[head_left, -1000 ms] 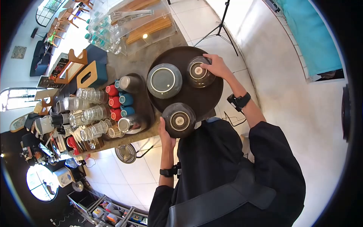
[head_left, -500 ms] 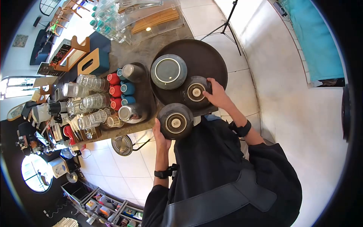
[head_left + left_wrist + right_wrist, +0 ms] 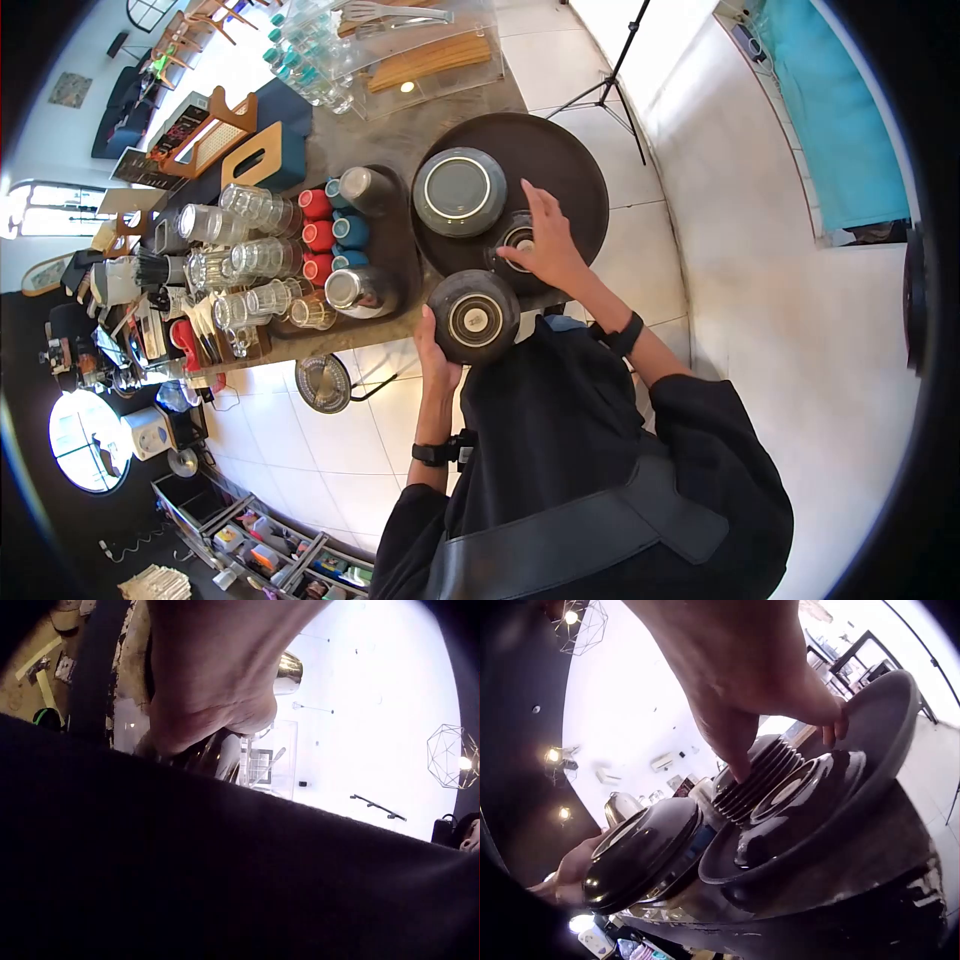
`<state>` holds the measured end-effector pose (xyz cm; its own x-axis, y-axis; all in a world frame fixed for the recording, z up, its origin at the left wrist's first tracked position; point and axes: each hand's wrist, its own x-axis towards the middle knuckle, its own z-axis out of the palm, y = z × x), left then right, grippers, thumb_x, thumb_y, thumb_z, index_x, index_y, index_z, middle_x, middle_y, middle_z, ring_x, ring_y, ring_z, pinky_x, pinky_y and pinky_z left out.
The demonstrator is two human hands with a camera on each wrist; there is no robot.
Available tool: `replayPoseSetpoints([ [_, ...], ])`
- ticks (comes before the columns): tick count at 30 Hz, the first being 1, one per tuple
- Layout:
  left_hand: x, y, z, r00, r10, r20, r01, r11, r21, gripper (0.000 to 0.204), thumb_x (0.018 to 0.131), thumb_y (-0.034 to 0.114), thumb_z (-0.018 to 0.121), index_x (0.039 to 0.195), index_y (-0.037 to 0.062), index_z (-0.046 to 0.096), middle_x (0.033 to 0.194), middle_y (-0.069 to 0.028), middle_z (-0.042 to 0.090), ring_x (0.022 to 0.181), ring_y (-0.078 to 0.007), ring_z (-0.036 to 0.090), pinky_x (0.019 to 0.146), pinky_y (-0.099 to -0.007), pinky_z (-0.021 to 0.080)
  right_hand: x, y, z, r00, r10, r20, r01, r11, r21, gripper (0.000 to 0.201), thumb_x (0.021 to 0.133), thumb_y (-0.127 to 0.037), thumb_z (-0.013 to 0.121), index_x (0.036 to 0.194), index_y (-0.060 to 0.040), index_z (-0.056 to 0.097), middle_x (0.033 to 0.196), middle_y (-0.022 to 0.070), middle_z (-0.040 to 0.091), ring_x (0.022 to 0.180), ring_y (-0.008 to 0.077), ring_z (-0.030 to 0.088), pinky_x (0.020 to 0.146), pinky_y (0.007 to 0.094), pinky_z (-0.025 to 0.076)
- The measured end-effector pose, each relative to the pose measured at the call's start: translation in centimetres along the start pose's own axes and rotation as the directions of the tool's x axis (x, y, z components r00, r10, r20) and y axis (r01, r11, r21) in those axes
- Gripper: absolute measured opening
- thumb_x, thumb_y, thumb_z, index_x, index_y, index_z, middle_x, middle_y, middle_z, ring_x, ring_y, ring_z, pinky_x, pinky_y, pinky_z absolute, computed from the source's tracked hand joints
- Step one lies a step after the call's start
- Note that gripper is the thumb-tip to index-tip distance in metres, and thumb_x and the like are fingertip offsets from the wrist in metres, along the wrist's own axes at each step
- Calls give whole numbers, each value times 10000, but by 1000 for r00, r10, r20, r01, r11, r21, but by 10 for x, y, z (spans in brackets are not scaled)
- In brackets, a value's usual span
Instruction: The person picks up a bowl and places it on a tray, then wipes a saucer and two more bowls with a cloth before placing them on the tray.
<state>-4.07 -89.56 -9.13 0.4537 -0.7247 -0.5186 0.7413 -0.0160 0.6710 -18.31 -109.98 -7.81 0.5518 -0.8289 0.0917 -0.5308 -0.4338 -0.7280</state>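
My left hand [image 3: 440,365] holds an upside-down dark bowl [image 3: 476,320] at the table's front edge; the right wrist view shows a second rim beneath this bowl [image 3: 649,847]. On the round brown tray [image 3: 582,165] a smaller dark bowl [image 3: 772,844] lies bottom up. Over it is my right hand [image 3: 553,252], fingers straight and thumb spread apart, partly covering the bowl in the head view. A stack of grey-green dishes [image 3: 460,190], also bottom up, sits beside it on the tray. The left wrist view is mostly blocked by dark cloth.
Left of the round tray, a dark tray [image 3: 395,240] carries metal cups, red cups [image 3: 318,236], blue cups [image 3: 350,231] and several glasses [image 3: 265,257]. A clear acrylic case [image 3: 430,75] with wooden boards stands farther back. A black tripod [image 3: 610,90] is on the floor beyond the table.
The right hand drew the small bowl across the tray toward the held bowl, then loosened and spread its fingers above it. The left hand keeps its hold at the table edge.
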Motion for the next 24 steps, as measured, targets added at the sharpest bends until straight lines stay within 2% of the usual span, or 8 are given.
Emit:
replayPoseSetpoints([
  [2,1,1,4,1000,13,-10,-13,1000,22,496,1003,411,417,1244,-11,516,1201,-134,612,1086,-242,605,964,-388,480,14,-21,8,999,-50,0,50,999,12,1185,584,-231,883,1503,-146,140,1466,249,205,1322,438,304,1041,498,342],
  [5,13,0,3,1000,20,-11,-20,999,38,485,1007,384,425,1220,-39,529,1166,-145,627,1042,-228,627,924,-369,507,30,-42,22,968,-238,-80,232,969,-79,1204,536,-204,903,1498,-174,180,1494,250,140,1359,453,241,1066,505,319],
  [6,16,2,7,1000,-4,-14,4,999,42,455,1000,372,456,1161,-39,564,1090,-131,650,959,-203,647,856,-343,531,33,-47,28,973,-227,-48,218,965,-146,1175,499,-173,911,1475,-208,257,1507,239,108,1377,460,192,1084,517,305],
  [7,19,2,11,999,-28,-15,29,999,45,429,992,361,486,1102,-39,598,1013,-116,673,877,-179,667,788,-316,555,35,-48,32,970,-239,-44,230,962,-148,1175,499,-173,911,1475,-208,257,1507,239,108,1377,460,192,1084,517,305],
  [10,32,-5,6,997,-64,32,65,998,-5,445,992,370,483,1122,-41,595,1027,-120,675,876,-178,668,785,-310,554,43,-50,43,975,-222,-18,205,927,-313,1084,508,-168,903,1434,-220,341,1504,218,131,1384,452,176,1087,523,307],
  [19,40,0,5,984,-158,77,159,987,-6,453,993,371,481,1149,-41,588,1048,-123,672,895,-181,666,799,-317,554,57,-40,48,934,-350,-77,332,925,-187,954,507,-126,879,1356,-212,452,1459,192,244,1367,447,226,1084,512,331],
  [22,39,-1,0,978,-181,100,177,983,53,466,993,399,463,1200,-5,567,1113,-115,658,966,-193,652,873,-326,530,54,-37,48,936,-344,-81,327,930,-167,958,516,-125,882,1361,-211,439,1456,199,252,1366,444,237,1086,503,312],
  [24,41,-2,-2,979,-171,109,166,984,60,464,990,400,469,1197,-3,569,1111,-118,659,966,-195,652,873,-328,530,56,-36,51,922,-363,-134,343,928,-147,964,512,-133,886,1362,-210,438,1460,205,244,1370,442,227,1072,565,302],
])
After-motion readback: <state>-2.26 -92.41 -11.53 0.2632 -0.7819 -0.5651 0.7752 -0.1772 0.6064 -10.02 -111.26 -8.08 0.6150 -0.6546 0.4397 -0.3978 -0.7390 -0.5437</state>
